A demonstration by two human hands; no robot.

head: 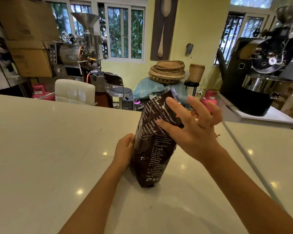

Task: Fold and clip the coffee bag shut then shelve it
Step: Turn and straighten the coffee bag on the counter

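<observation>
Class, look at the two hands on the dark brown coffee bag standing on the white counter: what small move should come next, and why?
Probably the right hand should pinch the dark brown coffee bag at its top and start the first fold. The bag stands upright on the white counter, the left hand steadies its side, the right fingers are spread open, and no clip shows.

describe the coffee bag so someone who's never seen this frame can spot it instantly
Start at the white counter filling the foreground; both forearms reach in over it. Between the left hand and right hand stands the coffee bag: tall, glossy dark brown, covered in small white print. It is the only object on the counter.
</observation>
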